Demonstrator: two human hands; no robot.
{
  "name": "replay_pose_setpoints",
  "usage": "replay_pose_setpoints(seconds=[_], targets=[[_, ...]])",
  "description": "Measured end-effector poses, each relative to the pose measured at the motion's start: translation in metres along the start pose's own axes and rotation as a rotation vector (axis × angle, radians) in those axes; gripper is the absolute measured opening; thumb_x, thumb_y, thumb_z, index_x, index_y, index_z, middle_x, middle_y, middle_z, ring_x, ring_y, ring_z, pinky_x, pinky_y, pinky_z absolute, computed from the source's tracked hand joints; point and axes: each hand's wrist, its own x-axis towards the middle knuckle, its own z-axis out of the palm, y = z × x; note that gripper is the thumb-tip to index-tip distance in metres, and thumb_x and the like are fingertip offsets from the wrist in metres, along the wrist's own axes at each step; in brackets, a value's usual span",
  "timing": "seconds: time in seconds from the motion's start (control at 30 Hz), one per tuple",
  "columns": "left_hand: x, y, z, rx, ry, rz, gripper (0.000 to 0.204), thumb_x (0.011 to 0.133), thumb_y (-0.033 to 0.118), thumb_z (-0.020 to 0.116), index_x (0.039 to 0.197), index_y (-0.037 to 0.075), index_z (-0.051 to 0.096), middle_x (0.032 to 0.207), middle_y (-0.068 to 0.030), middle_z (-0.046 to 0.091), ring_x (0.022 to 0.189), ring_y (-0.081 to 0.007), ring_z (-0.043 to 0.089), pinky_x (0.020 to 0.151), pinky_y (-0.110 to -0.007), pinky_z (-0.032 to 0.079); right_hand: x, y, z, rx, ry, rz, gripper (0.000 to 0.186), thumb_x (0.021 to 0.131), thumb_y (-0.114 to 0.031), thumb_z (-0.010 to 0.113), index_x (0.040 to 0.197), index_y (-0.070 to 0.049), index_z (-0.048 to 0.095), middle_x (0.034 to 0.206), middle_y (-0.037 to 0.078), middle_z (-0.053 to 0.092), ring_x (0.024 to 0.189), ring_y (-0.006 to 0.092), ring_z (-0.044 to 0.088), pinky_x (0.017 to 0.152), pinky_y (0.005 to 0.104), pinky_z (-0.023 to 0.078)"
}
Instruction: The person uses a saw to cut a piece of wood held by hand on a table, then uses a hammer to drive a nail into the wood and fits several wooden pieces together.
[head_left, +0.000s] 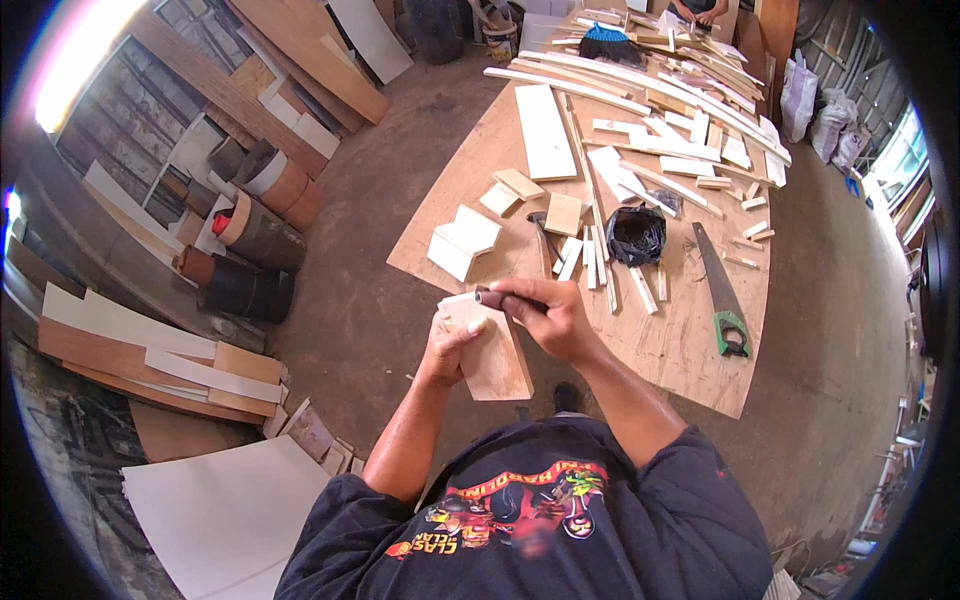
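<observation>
My left hand [452,348] grips a pale wooden board [497,365] by its left side, thumb across its face, in front of my body. The board is tilted, with its upper edge away from me. My right hand [556,314] is closed around a dark brown, rolled piece of sandpaper [492,299] and presses it along the board's upper edge. Just beyond my hands, a joined pair of pale wood pieces [465,243] lies at the plywood table's [690,365] left edge. A hammer [542,232] lies near them, partly among wood offcuts.
A handsaw [716,275] with a green handle lies on the table's right side. Near the middle stands an open black plastic bag [637,236]. Wood strips [650,160] cover the far part, where another person's hands [708,14] show. Boards [160,350] and dark drums [250,290] line the left.
</observation>
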Motion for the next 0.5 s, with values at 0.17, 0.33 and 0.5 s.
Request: replay_pose_setpoints(seconds=[0.17,0.33,0.5], targets=[[-0.002,0.001,0.0,0.01,0.077,0.033,0.052,0.076,0.019,0.08,0.121,0.0,0.062,0.105,-0.0099,0.072,0.09,-0.0219,0.072,0.081,-0.039,0.061,0.02,0.007,-0.011,-0.183,0.057,-0.034,0.018,0.095,0.002,0.065,0.11,0.004,0.074,0.104,0.015,0.078,0.096,0.0172,0.074,0.086,0.0294,0.058],[-0.004,0.004,0.004,-0.005,0.047,0.037,0.049,0.076,0.018,0.081,0.118,0.0,0.064,0.103,-0.009,0.072,0.087,-0.0202,0.072,0.08,-0.037,0.06,0.019,0.005,-0.019,-0.371,0.067,-0.119,0.017,0.092,-0.002,0.069,0.108,0.002,0.075,0.1,0.015,0.078,0.086,0.0192,0.075,0.078,0.0297,0.059],[-0.007,0.017,0.005,0.134,0.02,0.051,0.044,0.08,0.018,0.083,0.116,-0.001,0.067,0.101,-0.0077,0.073,0.087,-0.0169,0.071,0.082,-0.033,0.058,0.017,-0.018,-0.018,-0.438,-0.097,-0.186,0.018,0.09,-0.002,0.071,0.108,-0.001,0.076,0.098,0.013,0.078,0.086,0.0219,0.077,0.075,0.0305,0.059]])
